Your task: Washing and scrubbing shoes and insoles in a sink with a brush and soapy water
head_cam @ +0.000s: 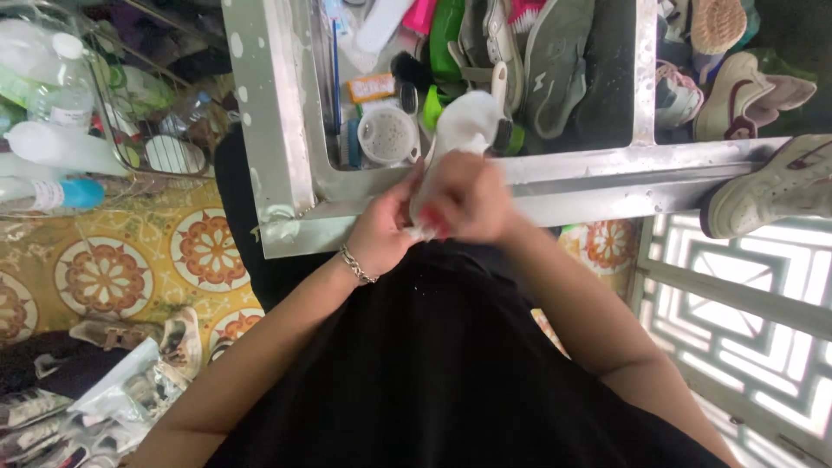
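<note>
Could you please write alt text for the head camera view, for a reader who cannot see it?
Both hands, left hand and right hand, hold a white cloth over a metal tray full of shoes and brushes. A white sneaker rests on the tray's edge, above a patterned floor.

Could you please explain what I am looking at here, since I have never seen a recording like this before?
There is no machine here: a person wears a camera on the head, so the single picture looks straight down their own body, over black clothing, at their two bare hands.

The left hand, with a chain bracelet at the wrist, and the right hand meet at the middle of the picture. Together they grip a white shoe-like thing; motion blur hides its exact shape.

Just beyond the hands is a metal frame around a basin-like space. In it lie grey shoes, a round white strainer-like cup and brushes. A white sneaker rests on the frame's right end.

At the left are plastic bottles in a wire rack, above a patterned tile floor.
</note>
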